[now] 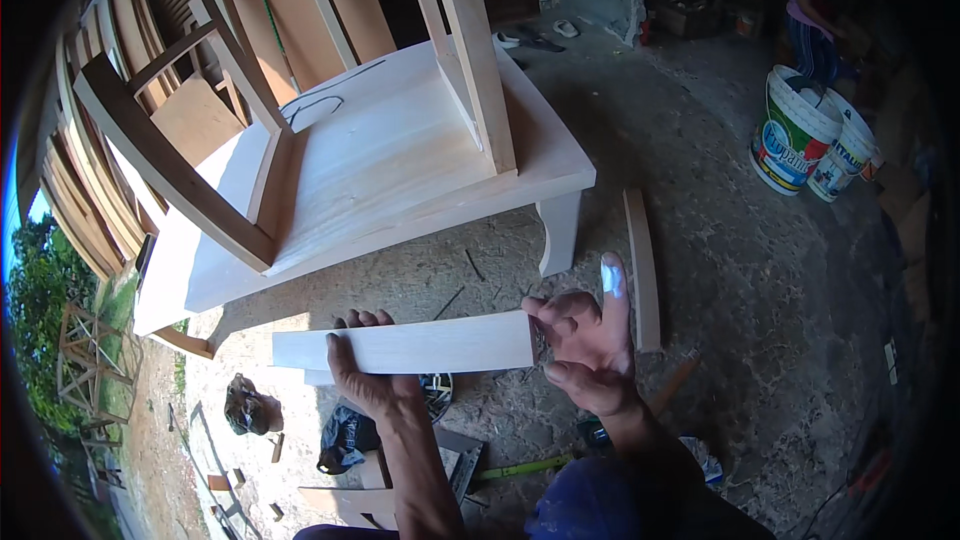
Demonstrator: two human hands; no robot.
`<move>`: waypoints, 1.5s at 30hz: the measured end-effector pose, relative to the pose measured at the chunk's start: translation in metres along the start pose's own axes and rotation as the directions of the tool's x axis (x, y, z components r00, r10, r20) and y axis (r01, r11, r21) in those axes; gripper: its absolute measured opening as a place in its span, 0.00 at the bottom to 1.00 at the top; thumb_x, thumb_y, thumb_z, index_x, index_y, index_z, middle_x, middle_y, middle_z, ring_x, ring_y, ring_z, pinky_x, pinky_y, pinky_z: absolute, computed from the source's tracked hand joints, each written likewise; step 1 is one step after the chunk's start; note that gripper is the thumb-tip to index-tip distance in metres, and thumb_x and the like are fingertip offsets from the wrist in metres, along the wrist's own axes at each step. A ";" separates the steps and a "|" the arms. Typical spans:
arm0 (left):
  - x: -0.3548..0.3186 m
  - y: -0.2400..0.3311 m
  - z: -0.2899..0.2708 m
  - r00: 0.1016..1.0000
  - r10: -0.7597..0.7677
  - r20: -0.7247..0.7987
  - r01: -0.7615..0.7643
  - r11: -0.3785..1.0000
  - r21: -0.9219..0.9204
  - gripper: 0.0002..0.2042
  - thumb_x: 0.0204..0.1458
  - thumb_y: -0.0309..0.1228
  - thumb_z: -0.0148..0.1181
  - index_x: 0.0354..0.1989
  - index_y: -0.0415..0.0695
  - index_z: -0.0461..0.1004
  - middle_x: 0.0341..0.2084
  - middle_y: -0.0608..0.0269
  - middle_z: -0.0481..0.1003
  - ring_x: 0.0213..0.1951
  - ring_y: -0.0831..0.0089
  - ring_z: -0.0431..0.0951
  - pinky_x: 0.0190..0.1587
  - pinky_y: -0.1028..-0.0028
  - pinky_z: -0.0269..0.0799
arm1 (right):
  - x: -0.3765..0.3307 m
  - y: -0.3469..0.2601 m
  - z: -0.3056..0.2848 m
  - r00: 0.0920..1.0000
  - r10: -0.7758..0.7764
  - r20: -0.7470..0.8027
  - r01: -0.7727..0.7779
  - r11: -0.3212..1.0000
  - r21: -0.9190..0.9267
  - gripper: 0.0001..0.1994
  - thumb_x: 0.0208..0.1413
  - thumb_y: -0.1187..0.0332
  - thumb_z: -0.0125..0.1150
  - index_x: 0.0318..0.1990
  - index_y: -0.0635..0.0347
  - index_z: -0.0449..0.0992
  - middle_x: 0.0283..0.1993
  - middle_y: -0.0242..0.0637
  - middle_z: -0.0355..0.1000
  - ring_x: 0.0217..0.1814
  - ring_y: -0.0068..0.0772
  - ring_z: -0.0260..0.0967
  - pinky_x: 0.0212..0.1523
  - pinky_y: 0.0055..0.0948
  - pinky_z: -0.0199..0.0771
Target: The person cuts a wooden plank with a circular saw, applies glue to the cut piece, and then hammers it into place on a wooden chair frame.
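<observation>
My left hand (372, 385) grips a flat, pale wooden board (440, 345), thumb across its near face and fingertips showing over the upper edge. The board is held roughly level above the floor. Beside its right end is my right hand (592, 350), palm up and fingers apart. A whitish, glue-like smear covers the tip of its raised finger. The curled fingers come close to the board's end; whether they touch it I cannot tell. Beyond both hands stands a low wooden table (370, 175), with upright wooden frames on its top.
A slightly curved wooden piece (643, 270) lies right of the table leg (559, 230). Black plastic bags (246, 405), wood offcuts and a green strip-like tool (522, 468) lie near me. Paint buckets (792, 135) stand far right, near another person (808, 20). Boards lean at far left.
</observation>
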State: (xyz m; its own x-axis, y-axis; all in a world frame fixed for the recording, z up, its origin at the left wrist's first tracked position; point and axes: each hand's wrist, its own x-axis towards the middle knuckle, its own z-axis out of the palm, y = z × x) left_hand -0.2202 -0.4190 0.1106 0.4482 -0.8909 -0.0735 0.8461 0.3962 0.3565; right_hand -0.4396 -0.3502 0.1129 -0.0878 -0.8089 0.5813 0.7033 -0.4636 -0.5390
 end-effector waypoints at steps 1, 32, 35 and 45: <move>-0.016 -0.012 -0.005 0.999 -0.014 -0.032 0.015 1.000 0.014 0.12 0.58 0.33 0.63 0.41 0.38 0.71 0.32 0.58 0.72 0.35 0.66 0.76 0.46 0.66 0.78 | -0.004 0.009 0.003 0.993 0.048 0.104 -0.057 0.994 0.093 0.55 0.51 0.87 0.62 0.80 0.50 0.32 0.61 0.45 0.67 0.70 0.40 0.63 0.76 0.51 0.52; -0.005 -0.012 -0.046 0.909 -0.247 -0.336 0.231 0.969 -0.087 0.12 0.59 0.33 0.54 0.45 0.37 0.68 0.32 0.49 0.77 0.35 0.53 0.81 0.43 0.53 0.81 | -0.009 0.020 0.008 0.805 0.241 0.542 0.560 -0.007 -0.828 0.42 0.48 0.78 0.66 0.71 0.28 0.67 0.34 0.30 0.73 0.33 0.32 0.72 0.33 0.38 0.77; -0.008 -0.013 -0.045 0.912 -0.257 -0.320 0.245 0.966 -0.079 0.11 0.59 0.32 0.54 0.44 0.37 0.68 0.31 0.49 0.76 0.35 0.53 0.81 0.43 0.53 0.81 | -0.007 0.020 0.004 0.817 0.219 0.533 0.549 -0.014 -0.836 0.43 0.47 0.80 0.65 0.72 0.30 0.65 0.33 0.31 0.72 0.32 0.33 0.72 0.33 0.38 0.76; -0.008 -0.010 -0.038 0.898 -0.236 -0.372 0.225 0.972 -0.073 0.12 0.58 0.32 0.54 0.46 0.38 0.67 0.31 0.49 0.76 0.36 0.52 0.80 0.43 0.51 0.81 | -0.014 0.034 0.001 0.845 0.186 0.501 0.458 0.230 -0.858 0.46 0.48 0.80 0.66 0.77 0.46 0.55 0.30 0.34 0.69 0.29 0.38 0.72 0.33 0.41 0.78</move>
State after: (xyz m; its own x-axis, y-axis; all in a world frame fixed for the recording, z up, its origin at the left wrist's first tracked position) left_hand -0.2211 -0.4079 0.0723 0.3100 -0.8107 -0.4967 0.9441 0.2006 0.2617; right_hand -0.4138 -0.3541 0.0873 0.4100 -0.5887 0.6967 -0.4840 -0.7878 -0.3809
